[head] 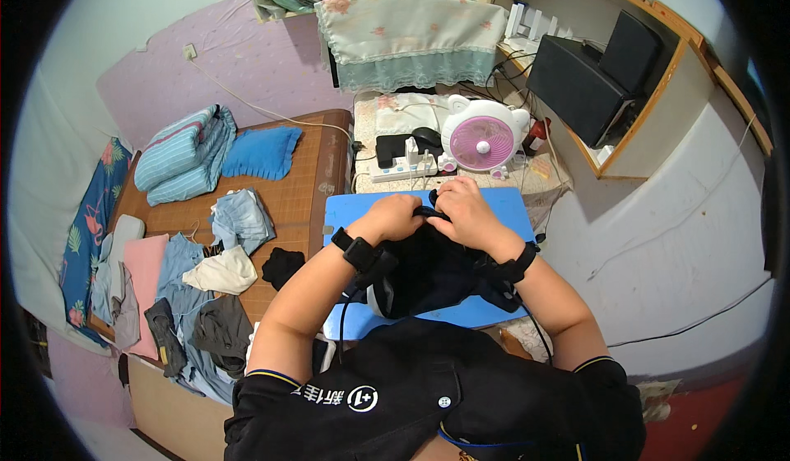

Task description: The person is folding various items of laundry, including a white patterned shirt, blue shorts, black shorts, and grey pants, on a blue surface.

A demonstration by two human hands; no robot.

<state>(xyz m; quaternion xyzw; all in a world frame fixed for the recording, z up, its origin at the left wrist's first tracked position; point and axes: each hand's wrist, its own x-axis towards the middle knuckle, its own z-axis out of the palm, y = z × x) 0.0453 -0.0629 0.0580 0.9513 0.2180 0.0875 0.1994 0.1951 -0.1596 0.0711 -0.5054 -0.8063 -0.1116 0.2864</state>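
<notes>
A dark garment (426, 269) lies bunched over a blue tabletop (355, 211) in front of my body. My left hand (395, 217) has its fingers curled round the garment's far edge. Close beside it, my right hand (464, 211) pinches the same edge, and a short dark strip of cloth spans the gap between the hands. A grey and white patch of the garment shows near my left forearm. Which kind of garment it is cannot be made out. Each wrist wears a black strap with a cable.
Beyond the tabletop stand a white and pink fan (484, 143) and a power strip (401, 169). To the left, a bed with a brown mat (287, 195) bears loose clothes (222, 331), a blue pillow (262, 152) and a folded striped quilt (185, 152). A shelf unit (660, 134) juts from the right wall.
</notes>
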